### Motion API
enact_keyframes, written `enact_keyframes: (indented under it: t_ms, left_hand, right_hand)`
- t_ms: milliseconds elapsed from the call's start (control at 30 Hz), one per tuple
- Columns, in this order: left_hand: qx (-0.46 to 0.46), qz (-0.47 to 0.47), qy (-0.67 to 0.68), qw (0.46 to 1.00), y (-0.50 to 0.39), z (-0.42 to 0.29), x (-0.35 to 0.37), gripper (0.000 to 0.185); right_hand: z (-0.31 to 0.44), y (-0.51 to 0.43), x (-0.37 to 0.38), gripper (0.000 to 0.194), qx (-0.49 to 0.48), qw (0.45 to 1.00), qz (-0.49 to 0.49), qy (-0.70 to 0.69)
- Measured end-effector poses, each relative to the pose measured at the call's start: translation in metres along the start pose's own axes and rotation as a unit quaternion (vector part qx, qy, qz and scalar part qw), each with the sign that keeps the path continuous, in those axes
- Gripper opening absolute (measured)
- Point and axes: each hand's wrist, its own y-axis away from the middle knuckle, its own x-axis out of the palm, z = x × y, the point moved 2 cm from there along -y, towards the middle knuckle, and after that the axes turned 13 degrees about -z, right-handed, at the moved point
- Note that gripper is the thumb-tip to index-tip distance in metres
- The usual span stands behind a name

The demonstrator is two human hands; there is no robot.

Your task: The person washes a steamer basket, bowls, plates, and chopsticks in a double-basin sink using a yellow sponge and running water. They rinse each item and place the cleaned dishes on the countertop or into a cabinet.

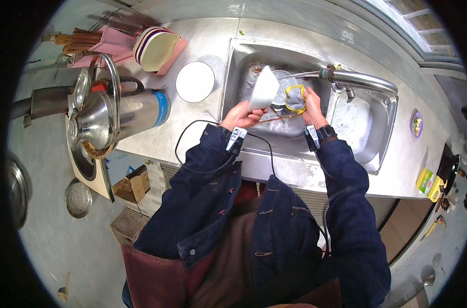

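Observation:
Over the large basin of a steel sink, my left hand grips a white bowl tilted on its side. My right hand holds a grey cloth with a yellow edge, just right of the bowl and apart from it. A pale dish lies in the basin behind them, partly hidden. Near it are dark items that I cannot make out and a thin brown stick. Water appears to run from the faucet towards the basin.
A white plate lies on the counter left of the sink. Farther left are a large metal kettle and a rack with colored bowls. A small purple dish and a yellow jug are at right. A black cable loops near my left wrist.

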Motion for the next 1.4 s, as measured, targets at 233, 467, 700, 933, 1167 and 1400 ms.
enact_keyframes:
  t_ms: [233,467,700,933,1167,1400]
  left_hand:
    - [0.096,0.05,-0.069,0.992,0.064,-0.013,0.008,0.022]
    - [0.536,-0.317,-0.169,0.764,0.129,-0.078,-0.034,0.025]
    - [0.63,-0.48,-0.324,0.518,0.125,-0.106,-0.086,0.025]
    - [0.564,-0.584,-0.425,0.4,0.134,-0.104,-0.072,0.039]
    - [0.508,-0.629,-0.464,0.362,0.137,-0.105,-0.072,0.05]
    - [0.543,-0.62,-0.451,0.343,0.159,-0.064,-0.042,0.047]
  right_hand:
    - [-0.016,-0.074,-0.018,0.05,-0.235,0.84,-0.12,0.475]
    - [-0.041,-0.102,-0.012,0.045,-0.271,0.812,-0.184,0.482]
    - [-0.095,-0.168,-0.026,0.039,-0.113,0.839,-0.165,0.506]
    - [-0.083,-0.126,-0.008,0.024,-0.116,0.895,-0.095,0.42]
    - [-0.067,-0.071,0.026,0.021,-0.046,0.969,-0.002,0.241]
    - [-0.061,-0.074,0.034,0.017,-0.163,0.947,0.046,0.272]
